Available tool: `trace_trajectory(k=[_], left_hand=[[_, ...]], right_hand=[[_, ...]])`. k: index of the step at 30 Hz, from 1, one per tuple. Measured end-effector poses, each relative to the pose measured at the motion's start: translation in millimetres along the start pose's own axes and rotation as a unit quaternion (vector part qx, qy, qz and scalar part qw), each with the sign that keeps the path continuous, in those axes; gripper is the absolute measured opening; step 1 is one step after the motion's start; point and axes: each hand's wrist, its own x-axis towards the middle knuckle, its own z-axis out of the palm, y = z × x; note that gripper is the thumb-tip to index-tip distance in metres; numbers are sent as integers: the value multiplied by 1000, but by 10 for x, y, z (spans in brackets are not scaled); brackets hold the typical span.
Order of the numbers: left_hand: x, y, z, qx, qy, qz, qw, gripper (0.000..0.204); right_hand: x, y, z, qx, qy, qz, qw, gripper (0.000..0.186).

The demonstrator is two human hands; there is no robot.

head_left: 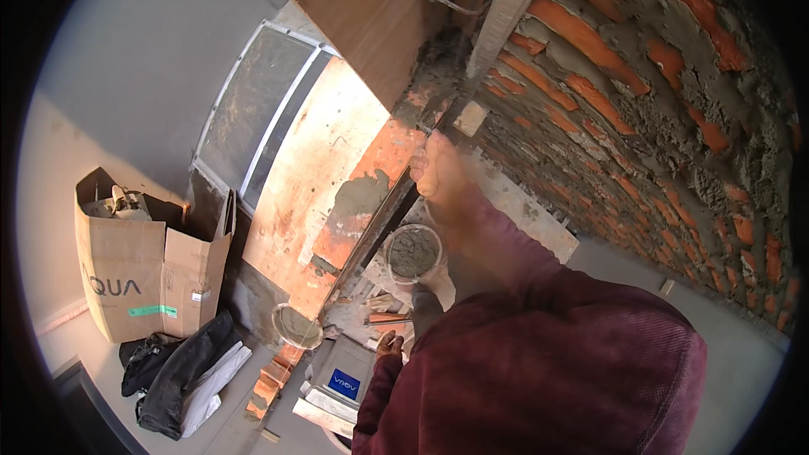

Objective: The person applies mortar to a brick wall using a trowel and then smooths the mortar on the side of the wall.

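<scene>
My right hand [433, 167] reaches forward to the far end of a brick ledge [400, 147], its fingers wrapped around what looks like a trowel [427, 129], mostly hidden by mortar and the hand. A small pale block [470, 119] is just to its right. On the ledge nearer me lies a grey heap of mortar [361, 194]. Below my right forearm stands a round bucket [415, 254] filled with grey mortar. My left hand [389, 344] hangs low beside my body, fingers curled; what they hold, if anything, cannot be made out.
To the right rises a brick wall [598, 101] with rough mortar, a pale upright board [514, 13] at its far edge. A wooden sheet [316, 168] leans left of the ledge. A second mortar container [297, 327], bricks [271, 381], a cardboard box [126, 261] and dark clothes [185, 371] are lower left.
</scene>
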Motion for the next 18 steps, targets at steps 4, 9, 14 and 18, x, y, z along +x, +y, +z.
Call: trace_trajectory(k=[4, 9, 14, 18], left_hand=[[-4, 88, 10, 6, -5, -14, 1000, 47], [77, 38, -83, 13, 0, -17, 1000, 46], [80, 251, 5, 10, -7, -17, 1000, 46], [191, 97, 28, 17, 9, 37, 999, 46]], right_hand=[[-244, -166, -240, -139, -30, 93, 985, 25], [-697, -670, -143, -441, 15, 143, 886, 25], [-205, -1394, -405, -691, -18, 155, 706, 22], [12, -1622, -285, -667, 9, 101, 739, 26]])
